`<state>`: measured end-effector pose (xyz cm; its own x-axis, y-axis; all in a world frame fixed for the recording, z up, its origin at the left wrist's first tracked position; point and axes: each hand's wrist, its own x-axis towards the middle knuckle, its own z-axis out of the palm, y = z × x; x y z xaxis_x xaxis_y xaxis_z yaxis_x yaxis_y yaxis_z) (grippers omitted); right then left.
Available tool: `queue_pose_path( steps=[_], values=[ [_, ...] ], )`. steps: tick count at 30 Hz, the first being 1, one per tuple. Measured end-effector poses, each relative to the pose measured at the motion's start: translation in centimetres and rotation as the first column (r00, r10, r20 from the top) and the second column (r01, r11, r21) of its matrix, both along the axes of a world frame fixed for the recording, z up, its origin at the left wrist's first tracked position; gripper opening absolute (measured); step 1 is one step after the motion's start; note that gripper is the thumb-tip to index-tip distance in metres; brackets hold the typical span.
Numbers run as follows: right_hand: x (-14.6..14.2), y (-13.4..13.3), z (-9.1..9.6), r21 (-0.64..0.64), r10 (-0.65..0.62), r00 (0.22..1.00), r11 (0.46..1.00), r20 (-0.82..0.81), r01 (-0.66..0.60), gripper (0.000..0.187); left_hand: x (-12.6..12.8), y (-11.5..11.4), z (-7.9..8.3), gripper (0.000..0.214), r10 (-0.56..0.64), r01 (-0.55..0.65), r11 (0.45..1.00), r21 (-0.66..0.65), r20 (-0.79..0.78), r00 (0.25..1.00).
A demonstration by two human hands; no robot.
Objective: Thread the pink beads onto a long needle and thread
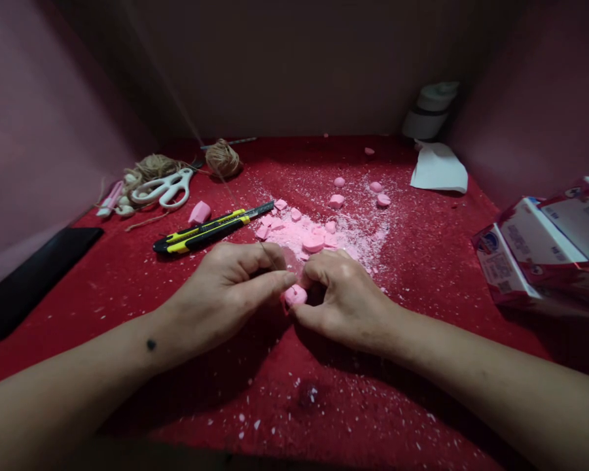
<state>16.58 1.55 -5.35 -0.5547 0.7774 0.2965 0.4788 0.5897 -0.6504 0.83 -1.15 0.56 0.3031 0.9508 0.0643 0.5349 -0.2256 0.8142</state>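
Observation:
Between the thumb and fingers of my right hand (343,297) is a small, rounded pink piece (295,296), which looks like soap. It has a dark spot or hole on its upper face. My left hand (245,281) is pinched closed right beside it, thumb tip touching or almost touching the piece. A thin, dark needle-like strand (269,254) sticks up from the left fingers; its lower end is hidden. Just beyond my hands lies a heap of pink crumbs and chips (314,235). A black-and-yellow utility knife (201,232) rests left of the heap, blade out.
White-handled scissors (164,190), tangled twine (154,168), a twine ball (222,159) and a larger pink block (199,212) lie left. A black flat strip (34,278) sits far left. Printed boxes (544,245), white paper (439,168) and a white-capped bottle (429,111) stand right.

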Motion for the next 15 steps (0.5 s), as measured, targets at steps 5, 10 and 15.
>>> queue_pose_path(
  steps=[5, 10, 15],
  values=[
    [0.0, 0.0, 0.0, 0.007, 0.004, 1.000, 1.000, -0.001, -0.004, 0.020, -0.1, -0.1, 0.5, 0.019, -0.026, 0.029, 0.998, 0.057, -0.056, 0.998],
    [0.0, 0.1, 0.1, -0.012, -0.003, 1.000, 1.000, 0.007, 0.003, 0.018, -0.1, -0.2, -0.3, 0.025, -0.060, 0.087, 0.986, 0.141, -0.187, 0.980],
    [-0.1, 0.1, 0.1, -0.010, 0.010, 1.000, 1.000, 0.005, -0.010, 0.015, -0.2, -0.1, -1.1, 0.023, -0.096, 0.151, 0.968, 0.202, -0.256, 0.962]
  ],
)
